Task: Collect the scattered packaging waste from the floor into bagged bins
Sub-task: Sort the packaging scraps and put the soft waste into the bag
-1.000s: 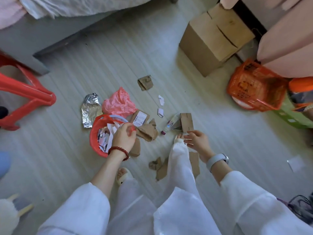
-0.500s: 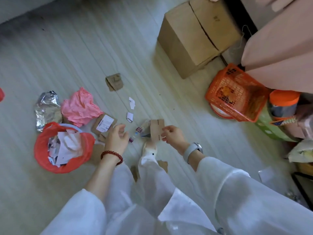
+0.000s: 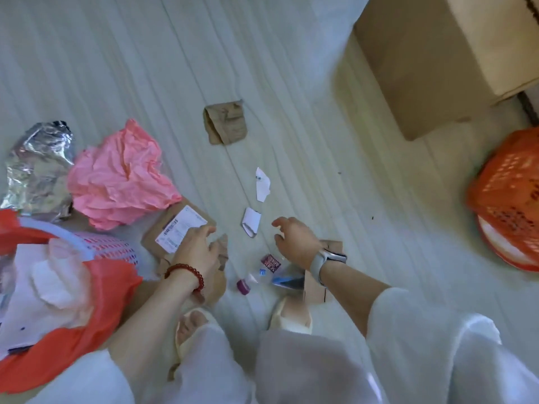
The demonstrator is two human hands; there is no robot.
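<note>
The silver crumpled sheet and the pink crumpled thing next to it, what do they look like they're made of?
Silver crumpled sheet: likely metallised foil or film, shiny, with sharp mirror-like creases. Pink crumpled sheet: probably thin plastic or tissue paper, matte with soft folds; the blur leaves it open.

We look down on a lived-in home room: pale wood-plank floor point(image 3: 291, 68), brown cardboard carton point(image 3: 431, 62), orange plastic lattice basket point(image 3: 507, 205), slippered feet.

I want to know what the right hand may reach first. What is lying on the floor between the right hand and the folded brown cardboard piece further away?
In the head view, two torn white paper scraps lie between the right hand and the folded brown cardboard piece; the floor there is otherwise bare.
</note>
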